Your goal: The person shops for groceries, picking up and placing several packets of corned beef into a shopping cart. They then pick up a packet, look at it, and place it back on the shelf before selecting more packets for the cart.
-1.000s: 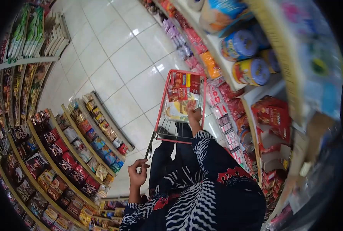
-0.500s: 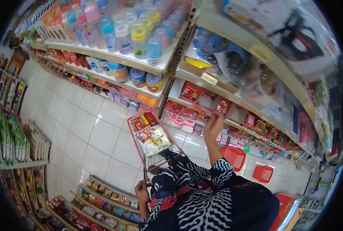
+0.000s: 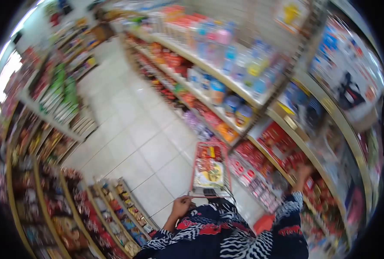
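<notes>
Between shelves, just ahead of the body, has the cart [image 3: 195,169] by its handle [image 3: 205,197]. Carries inside it red packets [image 3: 209,152] toward the far end, and a yellow-and-white pack [image 3: 212,175] nearer the handle. Grasps the left end of the handle with the left hand [image 3: 182,207], fingers curled round it. Reaches out to the side with the right hand [image 3: 303,172], in among red packs [image 3: 282,142] on a low shelf; cannot tell, through the blur, whether grasping one or only touching. Wears a dark shirt [image 3: 213,228] with white wavy stripes and red patches.

Below those red packs, shows pink-and-white packets [image 3: 250,177] on a lower level, near the cart's right side. Above and beyond the cart, shows lidded tins [image 3: 243,115] on a shelf, with baby bottles [image 3: 230,58] on the one above. At the upper right, shows a printed pack [image 3: 347,86] with a dark shape on it. Close by the right sleeve [image 3: 289,207], shows something red [image 3: 264,223], too blurred to name. To the left, across pale tiles [image 3: 127,138], shows racks [image 3: 62,194] of small packets and, farther up, green packs [image 3: 58,90].
</notes>
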Motion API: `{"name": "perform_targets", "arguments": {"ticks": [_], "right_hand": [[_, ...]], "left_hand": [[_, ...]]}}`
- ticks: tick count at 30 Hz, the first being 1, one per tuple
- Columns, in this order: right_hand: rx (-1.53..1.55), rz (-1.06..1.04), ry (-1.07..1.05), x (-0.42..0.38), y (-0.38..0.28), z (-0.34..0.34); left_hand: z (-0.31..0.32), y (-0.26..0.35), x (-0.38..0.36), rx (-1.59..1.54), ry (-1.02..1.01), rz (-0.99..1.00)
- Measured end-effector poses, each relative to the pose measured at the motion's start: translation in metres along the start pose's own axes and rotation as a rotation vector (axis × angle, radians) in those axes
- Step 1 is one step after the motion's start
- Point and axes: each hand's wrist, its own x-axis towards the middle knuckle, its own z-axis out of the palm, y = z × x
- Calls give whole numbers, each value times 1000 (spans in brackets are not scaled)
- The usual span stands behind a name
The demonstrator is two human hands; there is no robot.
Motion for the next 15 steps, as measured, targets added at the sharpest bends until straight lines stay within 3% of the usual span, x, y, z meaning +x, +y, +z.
{"name": "perform_targets", "arguments": {"ticks": [1, 2, 3, 5, 9, 11, 12, 14, 15], "right_hand": [[-23, -17, -334, 3, 8, -21], [-188, -237, -32, 19, 91, 60], [-1040, -641, 65, 20, 102, 72], [427, 496, -31, 23, 26, 49], [362, 429, 13, 33, -17, 36], [-112, -9, 371, 35, -10, 39], [-117, -9, 365, 44, 13, 54], [-148, 314, -103, 64, 58, 83], [-157, 314, -102, 63, 56, 77]], "left_hand": [[1, 2, -1, 14, 31, -17], [2, 4, -1, 28, 49, -37], [3, 3, 0, 53, 56, -47], [2, 7, -2, 83, 103, -50], [5, 6, -6, 129, 151, -51], [4, 10, -9, 167, 169, -27], [3, 10, -11, 166, 167, -35], [4, 6, -9, 182, 207, -26], [5, 2, -7, 178, 210, -25]]}}
